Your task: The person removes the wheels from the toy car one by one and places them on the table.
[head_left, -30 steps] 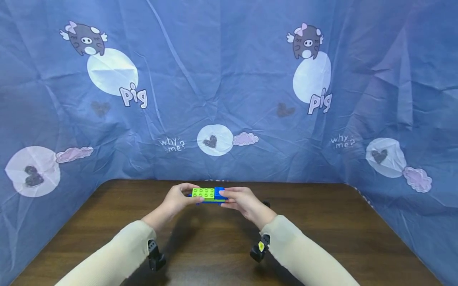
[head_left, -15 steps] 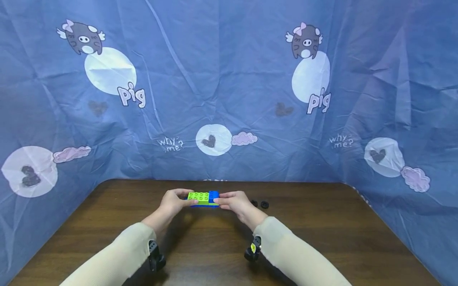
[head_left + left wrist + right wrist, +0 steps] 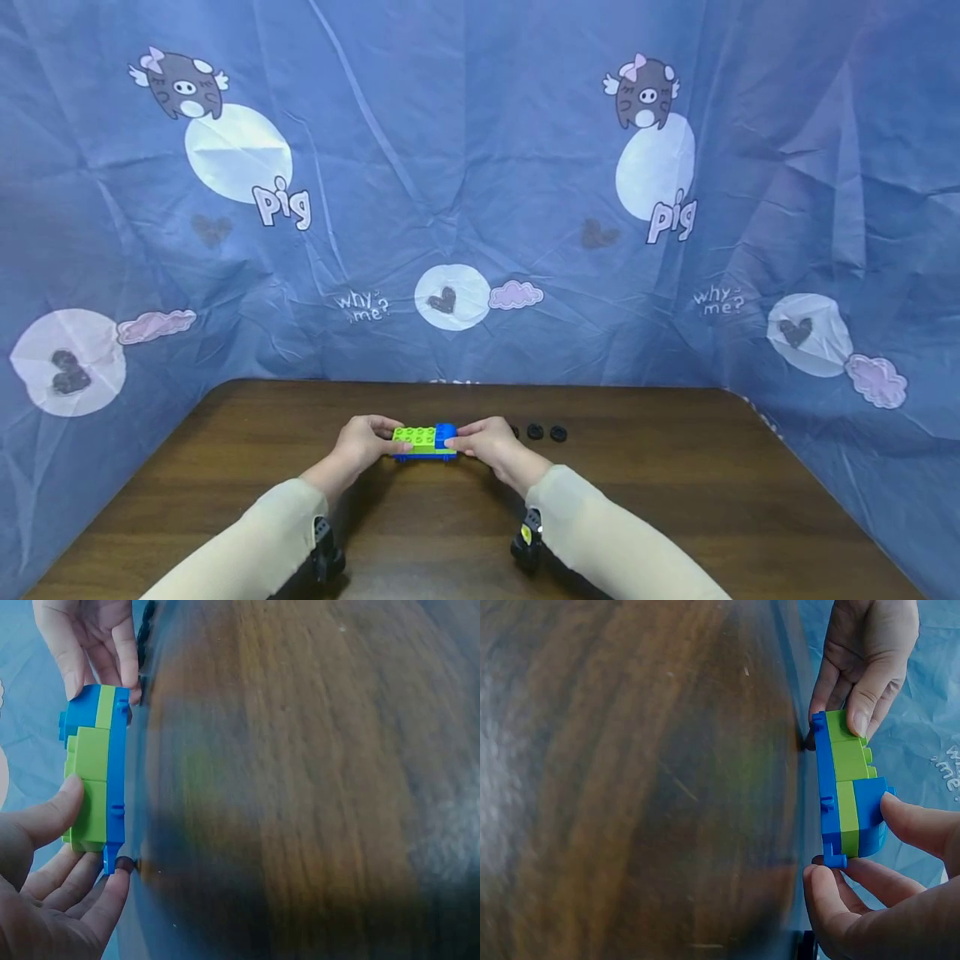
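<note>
A toy car body of building bricks (image 3: pixel 415 440) is held between my two hands, with lime-green studded bricks, a blue brick at the right end and a flat blue base. Small blue pegs stick out of the base's side in the left wrist view. My left hand (image 3: pixel 360 445) grips the green end, thumb on the near side and fingers behind. On the blue end, my right hand (image 3: pixel 493 445) has a similar pinch. The right wrist view shows the brick body (image 3: pixel 847 769) level, close over the table.
Small black wheels (image 3: pixel 535 432) lie on the brown wooden table (image 3: pixel 637 492), just right of my right hand; one is partly hidden behind it. A blue printed cloth (image 3: pixel 465 167) hangs around the table's back and sides.
Both hands have brought the brick car body down and nearer to me, slightly left. The black wheels have come into sight from behind the right hand. Both grips stay on.
</note>
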### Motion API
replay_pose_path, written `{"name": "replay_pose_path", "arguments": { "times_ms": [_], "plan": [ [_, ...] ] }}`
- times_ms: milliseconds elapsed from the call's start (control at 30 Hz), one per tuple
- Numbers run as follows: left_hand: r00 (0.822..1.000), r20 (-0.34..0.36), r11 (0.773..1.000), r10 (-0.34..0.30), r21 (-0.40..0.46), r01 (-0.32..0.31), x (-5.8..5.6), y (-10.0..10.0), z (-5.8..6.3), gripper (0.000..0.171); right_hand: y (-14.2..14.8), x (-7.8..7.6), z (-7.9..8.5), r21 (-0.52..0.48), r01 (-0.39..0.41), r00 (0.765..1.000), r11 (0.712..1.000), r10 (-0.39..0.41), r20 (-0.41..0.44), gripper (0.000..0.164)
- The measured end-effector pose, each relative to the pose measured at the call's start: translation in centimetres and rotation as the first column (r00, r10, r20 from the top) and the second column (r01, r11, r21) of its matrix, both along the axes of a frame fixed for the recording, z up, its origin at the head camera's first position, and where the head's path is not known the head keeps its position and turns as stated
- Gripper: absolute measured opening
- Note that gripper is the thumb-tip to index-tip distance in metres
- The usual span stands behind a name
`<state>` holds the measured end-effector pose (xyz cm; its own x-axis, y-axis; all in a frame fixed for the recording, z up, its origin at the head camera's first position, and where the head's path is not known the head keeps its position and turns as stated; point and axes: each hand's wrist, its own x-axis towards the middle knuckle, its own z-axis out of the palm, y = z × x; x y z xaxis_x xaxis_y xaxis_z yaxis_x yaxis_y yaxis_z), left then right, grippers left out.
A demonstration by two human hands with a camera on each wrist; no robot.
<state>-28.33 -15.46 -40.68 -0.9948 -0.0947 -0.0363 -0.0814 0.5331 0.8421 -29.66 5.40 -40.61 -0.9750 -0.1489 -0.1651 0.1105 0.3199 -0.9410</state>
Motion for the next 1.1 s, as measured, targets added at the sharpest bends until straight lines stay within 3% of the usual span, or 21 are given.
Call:
{"name": "replay_pose_path", "arguments": {
  "times_ms": [200, 467, 667, 900, 1100],
  "plan": [
    [1.000, -0.016, 0.997, -0.019, -0.079, 0.018, -0.1, 0.1, 0.2, 0.040, 0.1, 0.0, 0.0, 0.023, 0.014, 1.000, 1.000, -0.014, -0.002, 0.035],
    [0.993, -0.022, 0.984, -0.115, -0.142, 0.111, -0.5, 0.6, 0.7, 0.037, 0.7, 0.0, 0.3, 0.023, 0.009, 1.000, 1.000, -0.010, 0.012, 0.034],
    [0.987, -0.012, 0.978, -0.162, -0.138, 0.159, -0.3, 0.3, 1.0, 0.043, 0.8, -0.2, 0.1, -0.023, -0.007, 0.999, 1.000, 0.008, 0.033, 0.035],
    [0.986, 0.007, 0.978, -0.166, -0.123, 0.166, 0.2, 0.0, 0.7, 0.046, 1.0, 0.0, 0.0, -0.045, -0.028, 0.998, 0.999, 0.031, 0.052, 0.036],
    [0.966, 0.052, 0.961, -0.254, -0.097, 0.258, 0.3, -1.1, 0.5, 0.059, 2.0, 0.0, -0.1, -0.059, -0.034, 0.999, 0.998, 0.036, 0.037, 0.037]
  ]
}}
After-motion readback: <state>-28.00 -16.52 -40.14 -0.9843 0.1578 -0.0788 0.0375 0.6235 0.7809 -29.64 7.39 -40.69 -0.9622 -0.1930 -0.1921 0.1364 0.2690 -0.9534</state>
